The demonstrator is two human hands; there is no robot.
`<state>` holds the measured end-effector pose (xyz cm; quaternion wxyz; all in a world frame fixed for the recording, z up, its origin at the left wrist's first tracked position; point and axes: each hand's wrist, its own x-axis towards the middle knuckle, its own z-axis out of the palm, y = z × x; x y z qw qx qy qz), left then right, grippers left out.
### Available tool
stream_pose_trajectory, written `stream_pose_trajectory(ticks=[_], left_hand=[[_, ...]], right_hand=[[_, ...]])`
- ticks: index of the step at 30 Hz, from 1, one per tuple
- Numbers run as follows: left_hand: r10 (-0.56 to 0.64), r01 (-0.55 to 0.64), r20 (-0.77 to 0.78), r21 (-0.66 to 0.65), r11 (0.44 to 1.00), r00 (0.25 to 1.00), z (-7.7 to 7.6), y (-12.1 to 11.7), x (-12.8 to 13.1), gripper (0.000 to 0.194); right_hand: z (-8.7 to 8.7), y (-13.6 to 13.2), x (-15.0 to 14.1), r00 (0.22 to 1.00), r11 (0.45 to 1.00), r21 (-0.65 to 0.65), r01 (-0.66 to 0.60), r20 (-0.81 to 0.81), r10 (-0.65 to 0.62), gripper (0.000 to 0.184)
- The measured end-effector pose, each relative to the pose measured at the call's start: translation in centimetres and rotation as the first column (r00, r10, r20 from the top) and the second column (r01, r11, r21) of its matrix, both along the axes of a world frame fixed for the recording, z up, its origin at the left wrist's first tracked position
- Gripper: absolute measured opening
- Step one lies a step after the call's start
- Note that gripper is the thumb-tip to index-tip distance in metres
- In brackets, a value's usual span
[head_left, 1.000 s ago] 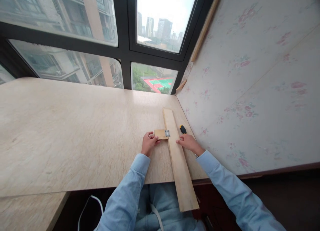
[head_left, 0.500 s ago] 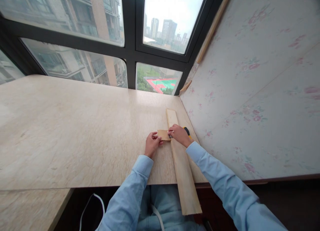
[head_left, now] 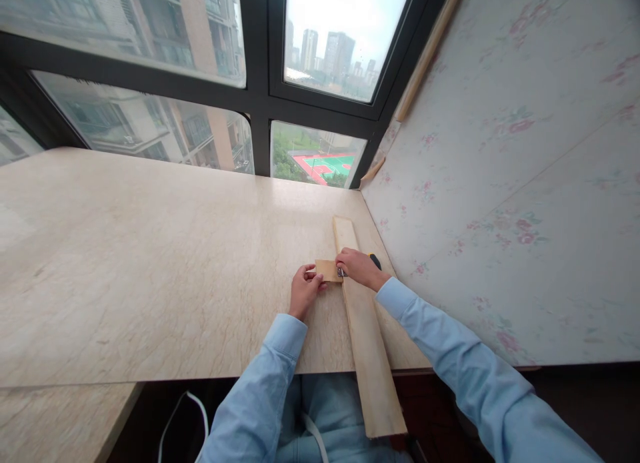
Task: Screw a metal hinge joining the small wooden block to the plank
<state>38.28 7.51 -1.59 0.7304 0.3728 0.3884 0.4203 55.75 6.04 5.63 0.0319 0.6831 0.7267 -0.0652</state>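
My left hand (head_left: 305, 293) pinches the left edge of a small flat brown piece (head_left: 327, 270), which looks like cardboard or sandpaper. That piece lies against the left edge of a long pale wooden board (head_left: 370, 356). Across the board reaches my right hand (head_left: 359, 266), its fingers closed on a small shiny metal piece (head_left: 341, 272) at the brown piece's right end. The metal piece is mostly covered by the fingers, so its kind is unclear. Behind the right hand, a black and yellow object (head_left: 374, 259) shows only in part.
The board lies on a beige marble-patterned window sill (head_left: 150, 269) and juts past its front edge over my lap. A flowered wall (head_left: 500, 203) rises close on the right. Dark-framed windows (head_left: 260, 116) stand behind. A white cord (head_left: 197, 403) hangs below at left.
The view has shifted slightly. My right hand has tilted a little and more of the metal piece shows. My left hand and the brown piece stay nearly in place.
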Motion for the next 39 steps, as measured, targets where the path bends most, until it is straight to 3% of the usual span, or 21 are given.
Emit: stream_pose_trajectory(ticks=[9, 18, 22, 27, 31, 35, 39], left_hand=[[-0.007, 0.012, 0.052, -0.109, 0.994, 0.999, 0.6, 0.4, -0.2, 0.027], [0.007, -0.004, 0.036, -0.105, 0.995, 0.999, 0.8, 0.3, -0.2, 0.028], [0.017, -0.014, 0.024, -0.097, 0.995, 1.0, 0.9, 0.2, -0.2, 0.024], [0.018, -0.017, 0.015, -0.082, 0.996, 1.0, 0.6, 0.2, -0.1, 0.023], [0.015, -0.014, 0.013, -0.075, 0.997, 1.0, 0.3, 0.2, 0.0, 0.026], [0.017, -0.017, 0.007, -0.054, 0.998, 1.0, 0.2, 0.1, 0.1, 0.024], [0.028, -0.028, -0.001, -0.037, 0.999, 1.0, 0.2, 0.0, 0.1, 0.022]], right_hand=[[0.3, -0.1, -0.2, 0.999, 0.999, 0.031, 0.029, 0.02, -0.03, 0.021], [-0.2, 0.1, 0.1, 0.999, 1.0, 0.009, 0.014, -0.03, -0.014, 0.018], [0.4, -0.2, 0.5, 0.997, 1.0, 0.008, 0.03, -0.073, -0.029, 0.017], [2.1, -1.4, 2.3, 0.976, 0.975, 0.046, 0.218, -0.037, -0.216, 0.027], [2.9, -2.4, 4.6, 0.893, 0.894, -0.01, 0.447, 0.065, -0.446, 0.034], [2.3, -3.1, 6.0, 0.821, 0.813, -0.119, 0.569, 0.12, -0.557, 0.039], [1.0, -4.0, 6.6, 0.799, 0.785, -0.152, 0.601, 0.092, -0.594, 0.039]])
